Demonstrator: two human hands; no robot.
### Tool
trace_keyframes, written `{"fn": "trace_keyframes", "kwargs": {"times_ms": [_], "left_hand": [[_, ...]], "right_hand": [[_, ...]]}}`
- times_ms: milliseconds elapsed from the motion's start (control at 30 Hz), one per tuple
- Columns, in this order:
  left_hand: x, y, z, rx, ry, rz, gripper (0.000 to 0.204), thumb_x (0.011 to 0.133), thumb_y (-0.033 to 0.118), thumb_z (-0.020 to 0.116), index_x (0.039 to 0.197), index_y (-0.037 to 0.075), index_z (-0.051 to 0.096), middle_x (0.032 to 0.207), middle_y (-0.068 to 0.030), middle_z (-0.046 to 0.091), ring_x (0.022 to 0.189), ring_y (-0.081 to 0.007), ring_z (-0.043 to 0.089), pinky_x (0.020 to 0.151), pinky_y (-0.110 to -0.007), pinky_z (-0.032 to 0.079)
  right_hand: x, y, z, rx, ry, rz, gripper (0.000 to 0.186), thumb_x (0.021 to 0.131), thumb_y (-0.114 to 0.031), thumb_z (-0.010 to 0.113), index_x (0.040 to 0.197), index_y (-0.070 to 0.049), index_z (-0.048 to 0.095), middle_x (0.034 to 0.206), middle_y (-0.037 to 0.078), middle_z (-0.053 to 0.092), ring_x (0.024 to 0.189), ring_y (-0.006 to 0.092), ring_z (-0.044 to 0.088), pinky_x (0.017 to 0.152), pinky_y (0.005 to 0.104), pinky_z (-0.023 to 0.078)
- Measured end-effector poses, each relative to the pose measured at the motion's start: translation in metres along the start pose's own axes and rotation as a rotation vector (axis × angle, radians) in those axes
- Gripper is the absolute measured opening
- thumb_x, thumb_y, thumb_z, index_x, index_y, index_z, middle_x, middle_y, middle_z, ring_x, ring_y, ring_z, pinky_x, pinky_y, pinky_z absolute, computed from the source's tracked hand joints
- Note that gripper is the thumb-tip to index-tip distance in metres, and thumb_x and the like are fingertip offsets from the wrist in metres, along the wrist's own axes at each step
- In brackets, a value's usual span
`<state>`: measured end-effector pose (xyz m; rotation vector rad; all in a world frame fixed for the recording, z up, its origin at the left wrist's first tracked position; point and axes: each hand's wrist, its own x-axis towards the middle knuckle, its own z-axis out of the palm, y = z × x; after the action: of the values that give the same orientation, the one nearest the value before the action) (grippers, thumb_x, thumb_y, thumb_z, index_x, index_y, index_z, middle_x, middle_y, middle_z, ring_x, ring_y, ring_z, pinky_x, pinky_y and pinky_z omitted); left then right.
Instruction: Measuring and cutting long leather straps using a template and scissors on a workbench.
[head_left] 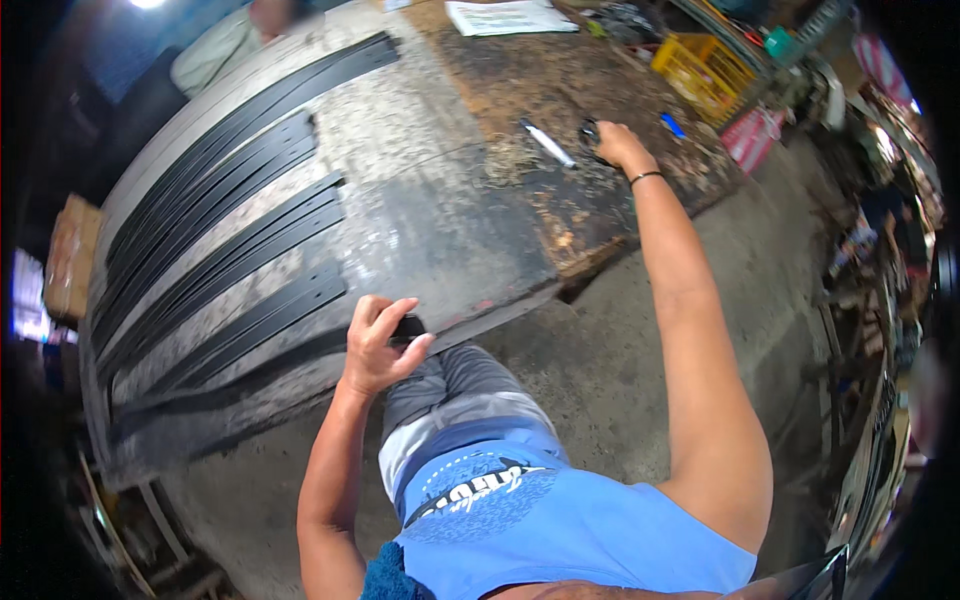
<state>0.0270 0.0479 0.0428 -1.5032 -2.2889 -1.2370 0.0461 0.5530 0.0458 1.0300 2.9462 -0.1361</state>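
One small black object [409, 328], probably light and stiff, best held by its sides, is pinched in the left grip [400, 330] by the worktop's [450, 235] near edge; right grip [601, 143] at a dark item [588, 131], closure cannot be told.

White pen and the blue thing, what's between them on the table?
In the head view, the right hand and a small black thing are between the white pen and the blue thing.
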Motion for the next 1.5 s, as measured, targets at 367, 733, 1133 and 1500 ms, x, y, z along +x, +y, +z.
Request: {"fn": "trace_keyframes", "kwargs": {"times_ms": [367, 733, 1133, 1500], "left_hand": [[-0.059, 0.023, -0.087, -0.194, 0.6, -0.395, 0.01, 0.095, 0.003, 0.058, 0.105, -0.001, 0.059, 0.092, -0.0078, 0.067, 0.083, -0.0118, 0.064, 0.077, -0.025, 0.051], [-0.099, 0.02, -0.037, -0.494, 0.696, -0.35, 0.011, 0.098, 0.003, 0.053, 0.108, 0.003, 0.049, 0.101, -0.0107, 0.065, 0.09, -0.0134, 0.063, 0.083, -0.028, 0.052], [-0.115, 0.029, -0.029, -0.387, 0.722, -0.269, 0.011, 0.097, 0.0, 0.054, 0.107, 0.0, 0.05, 0.105, -0.0128, 0.066, 0.096, -0.0147, 0.063, 0.089, -0.029, 0.049], [-0.127, 0.025, -0.023, -0.333, 0.723, -0.223, 0.013, 0.096, -0.001, 0.054, 0.108, 0.0, 0.049, 0.108, -0.0156, 0.065, 0.098, -0.017, 0.064, 0.088, -0.029, 0.05]], "right_hand": [[-0.011, 0.0, 0.007, -0.056, 0.247, -0.011, 0.044, 0.077, -0.013, 0.065, 0.111, 0.006, 0.045, 0.101, 0.032, 0.065, 0.098, 0.0454, 0.064, 0.085, 0.052, 0.051], [-0.201, -0.066, -0.018, 1.431, 0.228, -0.232, 0.063, 0.084, -0.003, 0.06, 0.142, -0.002, 0.038, 0.093, 0.003, 0.056, 0.077, 0.0119, 0.055, 0.073, 0.0249, 0.048], [-0.375, -0.205, -0.019, 0.704, -0.074, -0.845, 0.071, 0.069, -0.042, 0.082, 0.125, -0.01, 0.052, 0.095, 0.015, 0.057, 0.082, 0.0362, 0.062, 0.07, 0.0441, 0.05], [-0.384, -0.217, -0.013, 0.611, -0.151, -0.817, 0.072, 0.072, -0.052, 0.077, 0.124, -0.009, 0.052, 0.091, 0.017, 0.056, 0.077, 0.0387, 0.062, 0.067, 0.0468, 0.05]]}}
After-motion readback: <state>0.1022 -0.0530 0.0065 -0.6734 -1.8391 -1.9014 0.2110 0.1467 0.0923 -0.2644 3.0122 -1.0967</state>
